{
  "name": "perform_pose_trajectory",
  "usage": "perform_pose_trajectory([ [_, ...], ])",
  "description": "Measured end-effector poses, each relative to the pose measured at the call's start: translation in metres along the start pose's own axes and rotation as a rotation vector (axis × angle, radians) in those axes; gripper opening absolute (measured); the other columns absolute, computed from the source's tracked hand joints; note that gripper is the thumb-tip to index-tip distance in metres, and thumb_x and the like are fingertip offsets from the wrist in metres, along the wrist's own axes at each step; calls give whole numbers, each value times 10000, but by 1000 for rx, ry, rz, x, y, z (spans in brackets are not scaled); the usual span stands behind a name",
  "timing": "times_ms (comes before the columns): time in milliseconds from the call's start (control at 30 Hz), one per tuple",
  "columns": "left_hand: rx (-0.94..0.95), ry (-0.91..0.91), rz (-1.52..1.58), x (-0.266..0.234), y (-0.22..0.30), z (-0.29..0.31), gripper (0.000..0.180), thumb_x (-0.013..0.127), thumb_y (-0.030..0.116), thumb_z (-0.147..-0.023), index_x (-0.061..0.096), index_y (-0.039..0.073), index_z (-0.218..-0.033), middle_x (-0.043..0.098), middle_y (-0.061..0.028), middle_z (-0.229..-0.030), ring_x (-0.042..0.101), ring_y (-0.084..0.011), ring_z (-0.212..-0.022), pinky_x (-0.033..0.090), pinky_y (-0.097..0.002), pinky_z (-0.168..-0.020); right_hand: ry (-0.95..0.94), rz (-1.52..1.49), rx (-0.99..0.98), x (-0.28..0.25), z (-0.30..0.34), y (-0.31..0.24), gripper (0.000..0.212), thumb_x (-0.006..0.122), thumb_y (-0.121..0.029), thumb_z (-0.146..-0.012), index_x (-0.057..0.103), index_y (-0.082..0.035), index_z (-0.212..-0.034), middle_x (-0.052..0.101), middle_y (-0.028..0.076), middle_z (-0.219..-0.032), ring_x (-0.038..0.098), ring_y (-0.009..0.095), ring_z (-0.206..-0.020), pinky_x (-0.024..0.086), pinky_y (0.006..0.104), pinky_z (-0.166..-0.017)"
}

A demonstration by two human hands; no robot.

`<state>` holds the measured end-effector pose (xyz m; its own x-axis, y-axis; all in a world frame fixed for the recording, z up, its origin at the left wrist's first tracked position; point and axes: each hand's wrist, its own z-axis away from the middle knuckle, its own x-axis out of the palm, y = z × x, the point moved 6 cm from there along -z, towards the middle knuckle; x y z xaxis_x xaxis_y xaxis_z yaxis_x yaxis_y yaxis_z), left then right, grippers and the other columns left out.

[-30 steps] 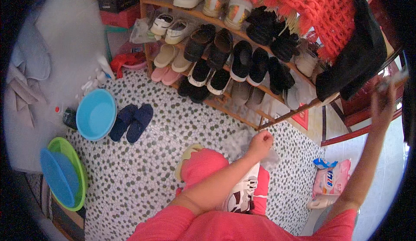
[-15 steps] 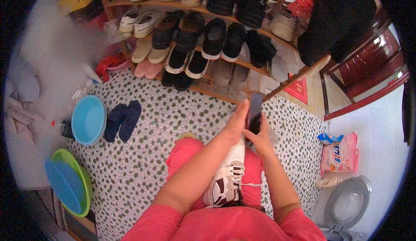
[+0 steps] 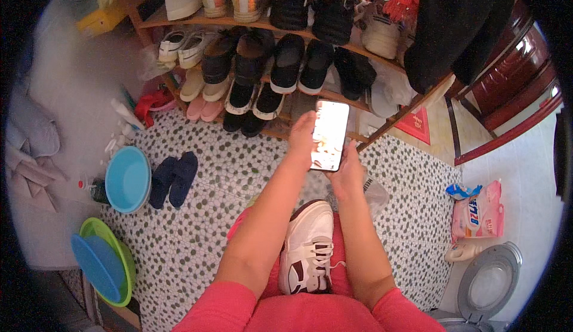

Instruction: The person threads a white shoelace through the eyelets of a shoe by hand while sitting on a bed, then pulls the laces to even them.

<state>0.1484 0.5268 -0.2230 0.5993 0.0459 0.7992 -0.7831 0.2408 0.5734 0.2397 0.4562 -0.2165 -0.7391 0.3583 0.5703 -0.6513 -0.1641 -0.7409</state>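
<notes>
Out in front of me, both my hands hold a smartphone [image 3: 330,134] upright with its bright screen lit. My left hand [image 3: 302,136] grips its left edge. Wrapped round the lower right side is my right hand [image 3: 348,174], its fingers partly hidden behind the phone. A white and maroon sneaker [image 3: 308,248] rests on my lap between my forearms, toe pointing away, with its laces hanging loose. On the floor past the sneaker, by my right wrist, lies a clear plastic bag [image 3: 375,195].
A wooden shoe rack [image 3: 280,29] with several pairs stands ahead. To the left are dark slippers [image 3: 183,180], a blue basin [image 3: 128,180] and a green basin [image 3: 126,260]. A pink detergent bag [image 3: 479,212] and a grey toilet lid [image 3: 490,281] are at right.
The phone has turned from a dark, steeply tilted position to face me with its screen bright. Both hands have moved farther out and slightly left. More of the sneaker shows.
</notes>
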Motion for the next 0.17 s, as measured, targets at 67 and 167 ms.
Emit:
perform_pose_trajectory([
  [67,-54,47,35,-14,3,-3,294,498,230,-916,495,-3,-1095,600,-97,-957,611,-184,-838,516,-310,-704,-35,130,64,8,7,7,515,283,-470,-944,425,-66,-1229,533,85,-1179,535,226,-1054,422,432,-882],
  [167,-46,57,-102,-18,16,-2,321,513,248,-908,490,0,-1111,600,-102,-977,607,-181,-873,508,-313,-739,-133,188,129,14,21,20,582,286,-552,-913,338,-133,-1313,420,91,-1309,442,216,-1172,374,540,-908],
])
